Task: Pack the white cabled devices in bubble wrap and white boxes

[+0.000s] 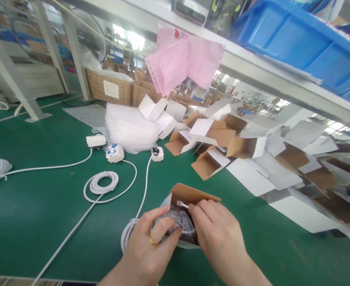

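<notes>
A small open cardboard box [189, 194], white outside and brown inside, rests on the green table [37, 214] just in front of me. Inside it lies a coiled white cable in a clear bag [182, 222], with a plug tip poking out at the top. My left hand [151, 246], wearing a gold ring, grips the box's left side with the thumb pressing on the bagged cable. My right hand [219, 234] presses its fingers down on the bag from the right.
A heap of open empty boxes [252, 155] spreads from the middle to the far right. White remote units [114, 153] with trailing cables and a cable coil [102, 183] lie to the left. A bubble-wrap bundle [130, 127], pink papers [181, 59] and a blue bin [297, 39] are behind and overhead.
</notes>
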`<state>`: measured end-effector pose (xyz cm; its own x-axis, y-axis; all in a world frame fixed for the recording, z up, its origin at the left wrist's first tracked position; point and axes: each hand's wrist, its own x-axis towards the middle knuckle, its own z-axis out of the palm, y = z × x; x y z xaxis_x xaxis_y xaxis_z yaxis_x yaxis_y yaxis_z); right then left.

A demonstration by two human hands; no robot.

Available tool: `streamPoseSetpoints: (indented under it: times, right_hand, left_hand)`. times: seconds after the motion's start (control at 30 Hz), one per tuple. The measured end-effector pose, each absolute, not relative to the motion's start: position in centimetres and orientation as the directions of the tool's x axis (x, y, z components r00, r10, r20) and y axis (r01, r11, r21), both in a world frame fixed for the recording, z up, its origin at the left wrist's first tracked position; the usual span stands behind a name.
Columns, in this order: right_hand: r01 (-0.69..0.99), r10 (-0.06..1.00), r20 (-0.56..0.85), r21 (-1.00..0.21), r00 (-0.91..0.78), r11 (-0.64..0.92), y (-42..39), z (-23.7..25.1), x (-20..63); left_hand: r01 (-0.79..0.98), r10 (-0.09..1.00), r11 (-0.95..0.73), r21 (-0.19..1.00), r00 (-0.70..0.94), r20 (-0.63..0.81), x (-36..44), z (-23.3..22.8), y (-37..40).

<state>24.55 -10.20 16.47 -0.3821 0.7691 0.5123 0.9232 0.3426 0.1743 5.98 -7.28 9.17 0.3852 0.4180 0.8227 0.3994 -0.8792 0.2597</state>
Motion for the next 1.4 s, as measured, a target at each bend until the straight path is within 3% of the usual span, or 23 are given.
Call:
streamPoseSetpoints:
  times: [0.27, 0.47, 0.53, 0.57, 0.63, 0.67, 0.73, 0.77, 0.8, 0.87, 1.03, 1.17, 1.27, 1.4]
  right_hand:
    - [0.899, 0.792, 0.429, 0.258, -0.434, 0.353, -9.8, 14.5, 22.7]
    - [0.875, 0.811, 0.327, 0.187, -0.484, 0.447, -9.8, 15.4, 23.9]
    - [0.868, 0.808, 0.348, 0.040, -0.477, 0.495, -10.6, 16.3, 25.5]
    - [0.866, 0.801, 0.429, -0.079, -0.417, 0.493, -11.1, 16.4, 26.4]
    - [0.795, 0.777, 0.622, -0.422, -0.096, 0.436, -11.9, 15.7, 27.9]
    - [0.670, 0.776, 0.621, -0.623, 0.109, 0.404, -12.1, 14.9, 28.5]
    - [0.242, 0.882, 0.336, -0.933, 0.331, 0.265, -12.2, 12.7, 29.0]
    - [0.004, 0.948, 0.132, -0.991, 0.288, 0.137, -12.1, 11.7, 28.9]
    - [-0.176, 0.981, -0.026, -0.984, 0.190, 0.008, -11.9, 10.8, 28.6]
    - [-0.347, 0.983, -0.169, -0.928, 0.066, -0.136, -11.4, 9.9, 27.9]
    - [-0.431, 0.982, -0.174, -0.894, 0.076, -0.125, -11.1, 10.8, 26.9]
    - [-0.405, 0.989, -0.143, -0.906, 0.031, -0.119, -11.3, 10.8, 27.1]
    - [-0.266, 0.993, -0.100, -0.961, 0.057, -0.081, -10.9, 10.2, 26.7]
    - [-0.141, 0.985, -0.095, -0.987, 0.147, -0.074, -10.0, 9.5, 25.6]
  left_hand:
    - [0.404, 0.506, -0.820, 0.406, 0.182, 0.843, 7.8, 9.2, -8.2]
    - [0.264, 0.325, -0.932, 0.248, 0.308, 0.894, 7.5, 7.0, -7.3]
    - [0.256, 0.289, -0.945, 0.206, 0.353, 0.890, 7.2, 6.5, -7.1]
    - [0.248, 0.276, -0.950, 0.191, 0.374, 0.885, 7.1, 6.4, -7.1]
    - [0.237, 0.261, -0.955, 0.178, 0.386, 0.885, 7.2, 6.3, -6.9]
    - [0.240, 0.264, -0.954, 0.181, 0.377, 0.888, 7.3, 6.3, -6.8]
    - [0.256, 0.273, -0.948, 0.191, 0.339, 0.900, 7.6, 6.6, -6.6]
    - [0.263, 0.272, -0.946, 0.189, 0.330, 0.904, 7.7, 6.9, -6.5]
    - [0.269, 0.270, -0.945, 0.185, 0.328, 0.905, 7.7, 7.2, -6.4]
    - [0.287, 0.279, -0.941, 0.179, 0.360, 0.890, 7.7, 8.2, -6.3]
    - [0.409, 0.488, -0.869, 0.278, 0.615, 0.619, 7.5, 11.6, -6.5]
    - [0.541, 0.655, -0.754, 0.372, 0.651, 0.383, 8.3, 13.1, -5.8]
    - [0.568, 0.687, -0.704, 0.426, 0.696, 0.207, 8.7, 13.4, -4.9]
    - [0.467, 0.679, -0.660, 0.588, 0.706, 0.201, 8.0, 13.2, -4.5]
